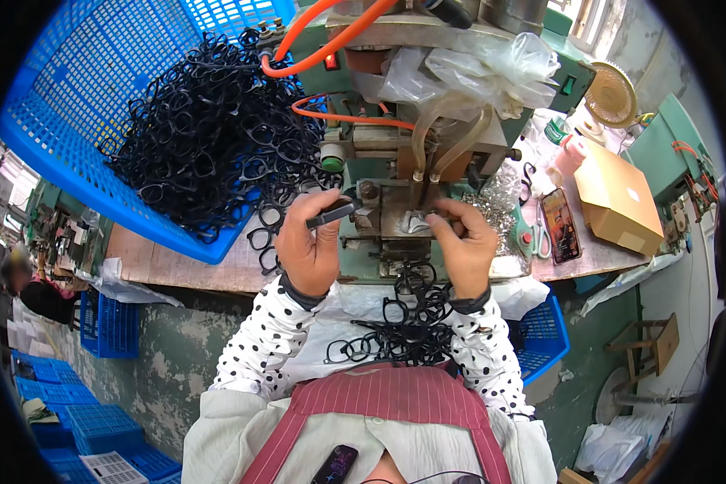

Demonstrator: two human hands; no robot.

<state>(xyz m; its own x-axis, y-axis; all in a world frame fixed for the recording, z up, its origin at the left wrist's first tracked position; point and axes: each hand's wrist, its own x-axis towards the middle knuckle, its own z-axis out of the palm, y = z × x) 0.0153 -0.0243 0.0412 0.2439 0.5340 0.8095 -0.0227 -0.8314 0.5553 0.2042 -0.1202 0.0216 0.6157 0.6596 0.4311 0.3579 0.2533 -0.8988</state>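
Observation:
My left hand (309,250) pinches a black eyeglass frame (332,213) between thumb and fingers, seen nearly edge-on, just left of the green machine's work area. My right hand (468,246) is at the machine's metal fixture (414,223), thumb and fingertips closed beside its small shiny part. Whatever those fingertips may hold is too small to make out. Above the fixture, two clear tubes (460,143) come down to thin nozzles. Black eyeglass frames (403,335) lie on the white cloth over my lap, between my forearms.
A large blue basket (64,153) tilts at the left, heaped with black eyeglass frames (210,137) that spill onto the table. Metal shavings (496,206) lie right of the fixture, near scissors (540,240), a phone (561,226) and a cardboard box (621,198). Orange hoses (323,50) loop overhead.

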